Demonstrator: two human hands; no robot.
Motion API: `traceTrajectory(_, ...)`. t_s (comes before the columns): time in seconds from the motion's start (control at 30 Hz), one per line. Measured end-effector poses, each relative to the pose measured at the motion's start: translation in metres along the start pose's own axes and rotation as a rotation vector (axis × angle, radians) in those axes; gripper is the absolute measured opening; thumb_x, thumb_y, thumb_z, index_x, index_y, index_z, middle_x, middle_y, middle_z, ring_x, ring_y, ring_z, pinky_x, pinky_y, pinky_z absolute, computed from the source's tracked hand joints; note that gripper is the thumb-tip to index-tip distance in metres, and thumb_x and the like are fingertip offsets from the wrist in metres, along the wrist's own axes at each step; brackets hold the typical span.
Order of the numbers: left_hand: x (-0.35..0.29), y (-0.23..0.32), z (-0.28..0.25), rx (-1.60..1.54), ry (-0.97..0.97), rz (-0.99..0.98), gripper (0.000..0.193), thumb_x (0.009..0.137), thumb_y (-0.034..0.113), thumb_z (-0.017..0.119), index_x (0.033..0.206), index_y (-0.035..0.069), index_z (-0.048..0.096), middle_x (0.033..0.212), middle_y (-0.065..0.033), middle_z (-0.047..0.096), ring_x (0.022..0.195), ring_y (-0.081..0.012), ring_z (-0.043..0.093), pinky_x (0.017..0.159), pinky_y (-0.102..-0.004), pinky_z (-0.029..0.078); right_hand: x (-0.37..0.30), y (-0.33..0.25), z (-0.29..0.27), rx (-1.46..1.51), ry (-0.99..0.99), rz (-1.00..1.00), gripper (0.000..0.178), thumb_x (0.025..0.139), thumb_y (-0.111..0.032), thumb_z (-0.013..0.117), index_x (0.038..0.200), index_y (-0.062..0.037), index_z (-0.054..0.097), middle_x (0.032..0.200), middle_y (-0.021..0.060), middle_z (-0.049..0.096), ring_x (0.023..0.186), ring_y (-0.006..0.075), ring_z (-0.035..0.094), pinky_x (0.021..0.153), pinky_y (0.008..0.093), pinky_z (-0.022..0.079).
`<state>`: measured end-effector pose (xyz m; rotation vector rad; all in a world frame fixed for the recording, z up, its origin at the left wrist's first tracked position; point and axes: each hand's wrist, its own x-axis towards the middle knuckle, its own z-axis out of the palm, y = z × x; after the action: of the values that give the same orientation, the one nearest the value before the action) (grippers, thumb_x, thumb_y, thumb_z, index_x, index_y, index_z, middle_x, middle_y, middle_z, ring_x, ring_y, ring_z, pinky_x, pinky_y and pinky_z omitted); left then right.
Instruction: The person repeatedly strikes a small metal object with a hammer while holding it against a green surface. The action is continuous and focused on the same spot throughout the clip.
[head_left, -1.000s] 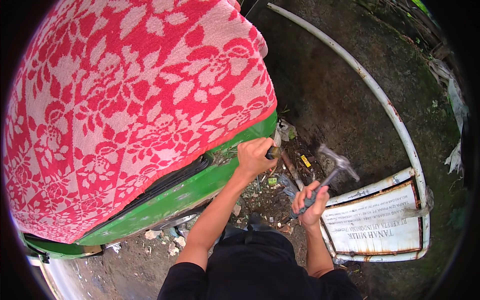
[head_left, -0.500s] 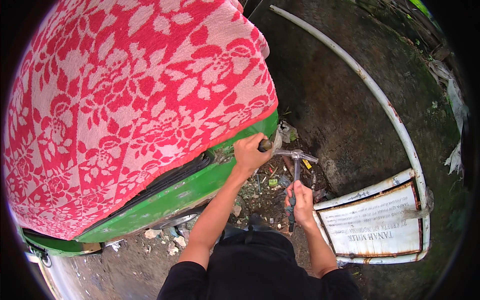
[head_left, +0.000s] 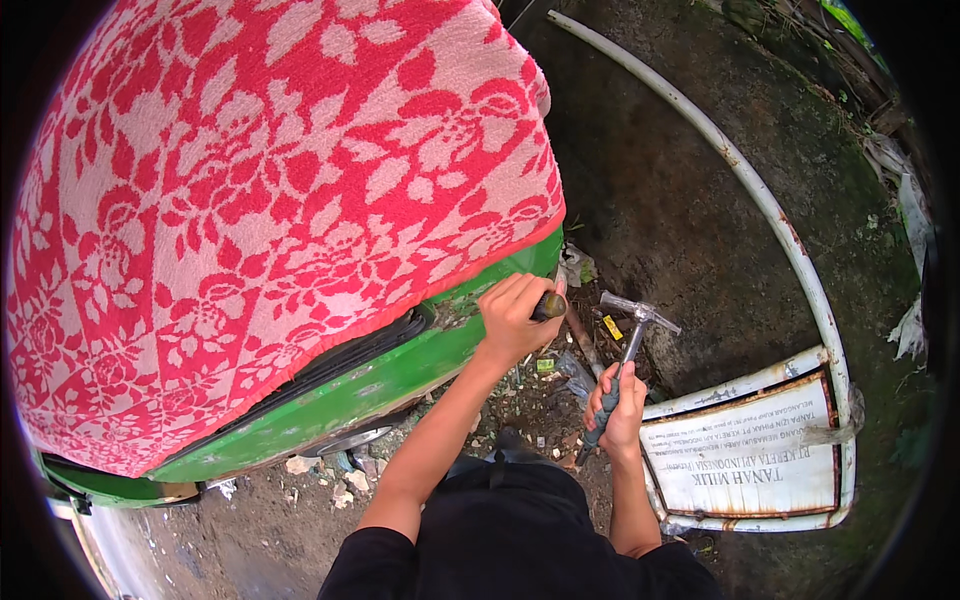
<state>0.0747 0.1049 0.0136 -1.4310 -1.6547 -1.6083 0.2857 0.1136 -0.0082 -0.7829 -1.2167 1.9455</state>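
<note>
My left hand (head_left: 512, 318) is closed around a tool with a dark, blunt handle end (head_left: 548, 306); its working end is hidden by the hand. That hand is held against the corner of a green vehicle body (head_left: 400, 372), where the paint is worn and patchy. In my right hand (head_left: 622, 408) is a metal hammer (head_left: 638, 325), gripped by its dark handle. The hammer's head is up and to the right of the handled tool, apart from it.
A pink and red floral towel blanket (head_left: 300, 190) covers the vehicle's top. On the right lies a white, rusty-framed sign panel (head_left: 745, 450) joined to a long curved white pole (head_left: 745, 165). Rubble and litter (head_left: 345, 485) are strewn over the dirt ground.
The hammer has swung right, away from the handle end it was close to, and my right hand has shifted right with it. My left hand keeps its hold and shows slightly farther right.
</note>
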Motion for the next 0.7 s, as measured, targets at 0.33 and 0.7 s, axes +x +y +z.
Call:
traceTrajectory(0.33, -0.003, -0.003, -0.015, -0.047, -0.302, -0.007, 0.027, 0.068, 0.018, 0.085, 0.077, 0.007, 0.062, 0.071, -0.0039, 0.059, 0.068, -0.0250, 0.059, 0.058, -0.0353, 0.047, -0.005, 0.003, -0.002, 0.027, 0.037, 0.010, 0.051, 0.105, -0.053, 0.036, 0.079, -0.0089, 0.039, 0.050, 0.0036, 0.038, 0.033, 0.0137, 0.037, 0.031, 0.0281, 0.032)
traceTrajectory(0.7, -0.002, 0.000, -0.035, -0.183, -0.446, -0.008, 0.025, 0.068, 0.011, 0.082, 0.086, 0.007, 0.065, 0.077, -0.0054, 0.062, 0.072, -0.0263, 0.061, 0.064, -0.0378, 0.049, -0.017, 0.010, 0.006, 0.077, 0.049, 0.028, 0.050, 0.106, -0.050, 0.034, 0.082, -0.0072, 0.041, 0.052, 0.0049, 0.042, 0.033, 0.0142, 0.040, 0.032, 0.0280, 0.034)
